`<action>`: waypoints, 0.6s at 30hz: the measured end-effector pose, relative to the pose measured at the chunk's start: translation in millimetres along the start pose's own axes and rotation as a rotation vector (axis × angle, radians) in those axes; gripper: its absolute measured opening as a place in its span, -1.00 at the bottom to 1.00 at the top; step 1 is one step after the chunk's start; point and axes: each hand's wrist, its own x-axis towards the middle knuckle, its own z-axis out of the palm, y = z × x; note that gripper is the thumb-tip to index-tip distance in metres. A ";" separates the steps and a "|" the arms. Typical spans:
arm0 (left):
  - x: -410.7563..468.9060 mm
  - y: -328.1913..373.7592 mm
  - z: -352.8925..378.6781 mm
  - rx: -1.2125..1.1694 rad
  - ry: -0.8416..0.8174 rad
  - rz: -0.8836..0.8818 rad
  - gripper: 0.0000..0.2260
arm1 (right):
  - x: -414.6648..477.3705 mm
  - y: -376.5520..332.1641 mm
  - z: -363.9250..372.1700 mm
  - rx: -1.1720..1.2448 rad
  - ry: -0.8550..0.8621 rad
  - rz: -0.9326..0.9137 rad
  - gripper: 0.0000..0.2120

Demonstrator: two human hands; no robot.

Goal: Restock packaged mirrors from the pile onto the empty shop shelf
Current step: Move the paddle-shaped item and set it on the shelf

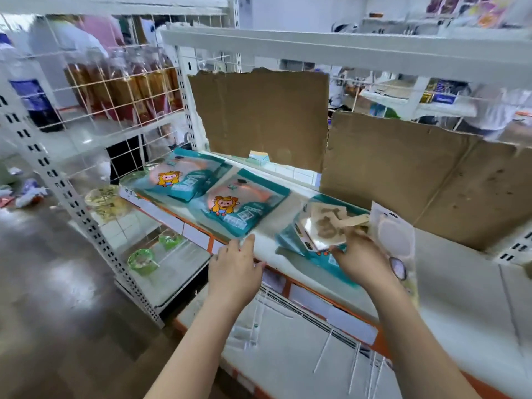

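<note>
Shelf: two packs lie flat. Left hand, fingers straight, touches the nearer one's corner. Right hand grips third pack. Risk: it seems to overhang the lip, so letting go early drops it.

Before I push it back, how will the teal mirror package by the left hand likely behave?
The teal mirror package lies flat, so it should slide, not tip. Its glossy wrap looks slippery. The mirror inside is probably fragile.
</note>
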 end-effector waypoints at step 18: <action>154.1 51.1 13.2 0.036 -0.152 0.303 -0.67 | 75.5 6.5 13.5 -0.116 -0.002 0.201 -0.62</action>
